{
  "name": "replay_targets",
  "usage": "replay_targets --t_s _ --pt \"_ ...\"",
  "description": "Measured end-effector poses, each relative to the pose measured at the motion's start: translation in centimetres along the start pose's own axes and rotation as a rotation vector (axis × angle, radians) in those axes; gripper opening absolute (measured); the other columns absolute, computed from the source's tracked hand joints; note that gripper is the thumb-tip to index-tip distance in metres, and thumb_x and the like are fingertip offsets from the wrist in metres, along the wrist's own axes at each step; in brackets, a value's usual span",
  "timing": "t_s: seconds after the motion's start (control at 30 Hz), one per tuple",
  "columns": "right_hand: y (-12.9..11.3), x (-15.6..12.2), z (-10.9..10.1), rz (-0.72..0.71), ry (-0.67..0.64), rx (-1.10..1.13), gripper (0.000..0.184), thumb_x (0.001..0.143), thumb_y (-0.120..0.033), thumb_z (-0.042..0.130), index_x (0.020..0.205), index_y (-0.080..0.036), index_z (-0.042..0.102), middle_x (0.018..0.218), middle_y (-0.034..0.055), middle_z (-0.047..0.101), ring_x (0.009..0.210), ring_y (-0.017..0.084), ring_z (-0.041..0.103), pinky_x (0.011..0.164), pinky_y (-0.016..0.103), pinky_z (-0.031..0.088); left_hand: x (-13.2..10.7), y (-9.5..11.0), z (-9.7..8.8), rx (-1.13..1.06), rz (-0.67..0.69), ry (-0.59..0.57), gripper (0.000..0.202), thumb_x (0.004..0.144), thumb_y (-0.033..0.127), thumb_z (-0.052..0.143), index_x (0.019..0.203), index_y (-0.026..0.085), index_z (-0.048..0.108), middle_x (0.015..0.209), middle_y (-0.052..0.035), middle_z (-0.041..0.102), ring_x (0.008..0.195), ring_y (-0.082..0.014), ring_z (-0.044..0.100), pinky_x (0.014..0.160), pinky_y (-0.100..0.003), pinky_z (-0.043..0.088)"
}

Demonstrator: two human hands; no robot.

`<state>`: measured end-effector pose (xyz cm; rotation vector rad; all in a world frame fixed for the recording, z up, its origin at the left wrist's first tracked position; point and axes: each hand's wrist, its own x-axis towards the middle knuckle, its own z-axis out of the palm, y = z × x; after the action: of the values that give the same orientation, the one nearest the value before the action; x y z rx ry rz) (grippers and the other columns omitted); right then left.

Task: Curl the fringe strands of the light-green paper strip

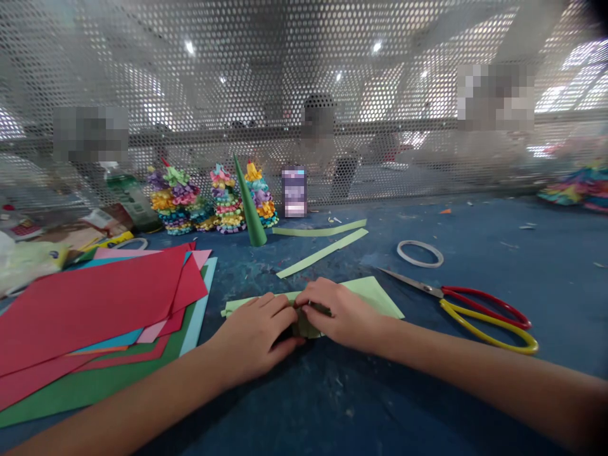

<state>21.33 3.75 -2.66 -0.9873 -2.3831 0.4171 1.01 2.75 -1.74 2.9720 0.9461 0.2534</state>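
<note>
Here we go, both hands are working on a sheet of pale green paper (pixel 373 296), folded up at the near middle of the blue counter (pixel 532 266)! The left hand (pixel 254 335) curls closed over the fold, and the right hand (pixel 339 313) grips it from the other side. Just to the right lie red-and-yellow scissors (pixel 456 304), blades pointing left, with a thin tape roll (pixel 420 253) beyond them. Farther out, two pale green paper strips (pixel 323 253) lie near an upright green paper cone (pixel 250 209), and a pile of coloured card (pixel 95 310) fans out on the left.
</note>
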Motion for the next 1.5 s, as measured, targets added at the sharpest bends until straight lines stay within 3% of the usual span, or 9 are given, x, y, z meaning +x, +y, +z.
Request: replay_targets --t_s 0.13,0.33,0.4,0.53,0.73,0.97,1.13,1.37,1.5 --pt "0.0 -0.1 0.0 0.035 0.05 0.049 0.016 0.082 -0.01 0.049 0.088 -0.019 0.06 0.084 0.0014 0.062 0.083 0.015 0.053 0.074 0.027 0.041 -0.2 -0.4 0.5 0.119 0.099 0.063 0.017 0.092 0.031 0.045 0.092 0.018 0.055 0.091 -0.0042 0.057 0.081 -0.0185 0.054 0.071 -0.032 0.044" --pt "0.0 -0.1 0.0 -0.018 0.049 0.034 0.016 0.08 -0.009 0.051 0.088 -0.018 0.061 0.085 0.0021 0.064 0.085 0.016 0.055 0.08 0.03 0.038 -0.6 -0.8 0.0 0.361 0.389 0.138 0.016 0.093 0.02 0.042 0.094 0.016 0.057 0.081 -0.0029 0.06 0.071 -0.0169 0.054 0.063 -0.031 0.04" --pt "-0.2 -0.2 0.0 -0.05 0.047 -0.004 0.017 0.08 -0.009 0.051 0.089 -0.018 0.061 0.085 0.0018 0.064 0.085 0.016 0.055 0.082 0.032 0.035 -0.7 -1.0 -0.1 0.354 0.371 0.186 0.015 0.093 0.021 0.043 0.095 0.016 0.057 0.081 -0.0029 0.061 0.072 -0.0163 0.054 0.063 -0.03 0.04" --pt "-0.7 -0.4 -0.3 -0.122 -0.009 -0.086 0.014 0.079 -0.009 0.052 0.084 -0.019 0.061 0.078 -0.0002 0.06 0.079 0.014 0.052 0.077 0.03 0.03 -0.6 -1.2 -0.1 0.275 0.199 0.274 0.017 0.094 0.026 0.043 0.088 0.017 0.056 0.079 -0.0022 0.06 0.072 -0.016 0.055 0.064 -0.029 0.041" --pt "-0.6 -0.3 -0.1 -0.135 -0.013 -0.148 0.009 0.085 -0.015 0.052 0.08 -0.019 0.059 0.072 -0.0015 0.057 0.073 0.013 0.048 0.072 0.028 0.026 -0.4 -1.1 -0.1 0.123 0.034 0.26 0.021 0.096 0.031 0.038 0.087 0.018 0.052 0.078 -0.0013 0.058 0.073 -0.016 0.055 0.062 -0.028 0.044" --pt "-0.4 -0.1 0.0 -0.068 0.103 -0.175 0.015 0.089 -0.017 0.05 0.076 -0.018 0.057 0.07 -0.0027 0.057 0.07 0.012 0.049 0.069 0.027 0.025 -0.3 -0.9 -0.1 0.403 0.065 0.307 0.016 0.093 0.023 0.041 0.106 0.017 0.049 0.09 -0.0036 0.06 0.078 -0.0198 0.056 0.065 -0.032 0.046" --pt "-0.7 -0.2 -0.2 -0.078 0.108 -0.172 0.014 0.089 -0.018 0.051 0.075 -0.017 0.056 0.07 -0.0017 0.058 0.068 0.012 0.049 0.068 0.027 0.028 -0.2 -0.7 0.2 0.37 0.02 0.341 0.017 0.094 0.023 0.037 0.105 0.016 0.048 0.1 -0.0071 0.058 0.084 -0.019 0.057 0.066 -0.03 0.046" --pt "-0.5 -0.3 -0.1 -0.083 0.076 -0.19 0.016 0.089 -0.017 0.048 0.075 -0.017 0.056 0.072 -0.0001 0.059 0.069 0.014 0.05 0.067 0.027 0.03 -0.3 -0.7 -0.4 0.525 0.092 0.317 0.018 0.091 0.021 0.042 0.107 0.019 0.051 0.102 -0.0055 0.059 0.079 -0.0198 0.054 0.063 -0.031 0.041" --pt "-0.5 -0.3 0.0 -0.088 0.076 -0.207 0.014 0.088 -0.015 0.048 0.078 -0.018 0.057 0.074 -0.0003 0.06 0.07 0.014 0.05 0.068 0.027 0.03 0.1 -1.1 -0.1 0.372 0.05 0.299 0.017 0.095 0.025 0.038 0.101 0.018 0.052 0.095 -0.005 0.059 0.082 -0.019 0.055 0.069 -0.031 0.044"
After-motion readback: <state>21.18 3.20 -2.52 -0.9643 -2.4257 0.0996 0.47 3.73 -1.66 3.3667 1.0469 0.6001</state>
